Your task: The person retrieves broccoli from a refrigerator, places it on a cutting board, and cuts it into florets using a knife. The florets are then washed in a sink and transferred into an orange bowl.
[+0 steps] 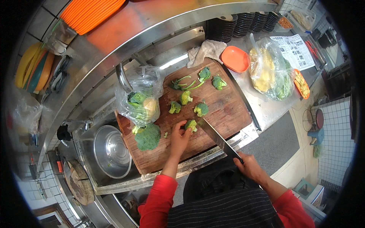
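My left hand (180, 139) pinches a small broccoli floret (191, 124) over the near part of a wooden cutting board (228, 111). In my right hand (252, 168) is the dark handle of a kitchen cleaver (218, 138). Its broad blade lies just right of that floret, tip pointing away from me. Beyond my hands, several cut broccoli florets (201, 109) and stem pieces are spread on the board. A larger broccoli head (147, 137) rests at the left edge, beside a clear plastic bag (139, 105) with green and pale vegetables inside.
On the left, a metal bowl (112, 151) sits in the sink (85, 145). A cloth (206, 52), an orange dish (235, 59) and a bag of yellow pieces and greens (268, 68) lie behind and right. Black stacked bowls (223, 28) stand under a steel shelf (159, 25).
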`<state>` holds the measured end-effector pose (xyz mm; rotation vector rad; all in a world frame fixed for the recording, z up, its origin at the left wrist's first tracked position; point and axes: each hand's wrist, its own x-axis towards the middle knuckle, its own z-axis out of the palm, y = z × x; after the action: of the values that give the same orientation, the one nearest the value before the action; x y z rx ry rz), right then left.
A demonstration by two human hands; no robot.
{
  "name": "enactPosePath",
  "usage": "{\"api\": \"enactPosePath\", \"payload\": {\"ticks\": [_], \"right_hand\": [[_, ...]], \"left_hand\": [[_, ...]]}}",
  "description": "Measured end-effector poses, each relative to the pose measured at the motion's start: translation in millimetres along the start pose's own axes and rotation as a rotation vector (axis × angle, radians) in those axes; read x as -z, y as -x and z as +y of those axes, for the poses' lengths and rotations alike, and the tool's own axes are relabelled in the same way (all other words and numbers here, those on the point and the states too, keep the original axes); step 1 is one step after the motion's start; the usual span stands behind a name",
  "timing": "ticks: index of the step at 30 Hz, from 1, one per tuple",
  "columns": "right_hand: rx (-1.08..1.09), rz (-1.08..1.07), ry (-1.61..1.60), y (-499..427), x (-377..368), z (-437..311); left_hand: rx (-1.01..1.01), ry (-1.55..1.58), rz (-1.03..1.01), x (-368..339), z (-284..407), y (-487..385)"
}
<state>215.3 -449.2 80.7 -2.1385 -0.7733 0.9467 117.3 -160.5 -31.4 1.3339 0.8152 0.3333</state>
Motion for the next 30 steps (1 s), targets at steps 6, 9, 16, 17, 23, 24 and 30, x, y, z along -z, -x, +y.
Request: {"api": "enactPosePath", "payload": {"ticks": [6,9,16,17,23,24,30], "right_hand": [[0.074,0.028,-0.041,1.6,-7.2,-0.1],[0.09,0.045,-0.045,3.8,-9.9,1.2],[-0.03,0.037,-0.036,9.2,-4.7,-3.6],[-0.003,0.049,-0.03,9.2,-6.7,-1.8],[0.092,0.062,-0.026,8.1,-15.5,-1.4],[0.101,0.059,-0.022,8.1,-16.4,-2.0],[0.116,0.064,0.01,11.6,-22.3,-5.4]], "left_hand": [[-0.337,-0.697,0.021,-1.7,21.7,21.3],[-0.379,-1.091,0.064,-10.2,29.0,13.2],[-0.352,-0.434,0.022,-5.1,11.8,8.0],[-0.424,-0.496,0.018,-2.3,11.0,8.8],[-0.37,-0.399,0.065,5.5,-3.1,18.1],[-0.361,-0.371,0.063,7.1,-3.3,18.5],[-0.336,-0.137,-0.018,20.4,-24.7,16.7]]}}
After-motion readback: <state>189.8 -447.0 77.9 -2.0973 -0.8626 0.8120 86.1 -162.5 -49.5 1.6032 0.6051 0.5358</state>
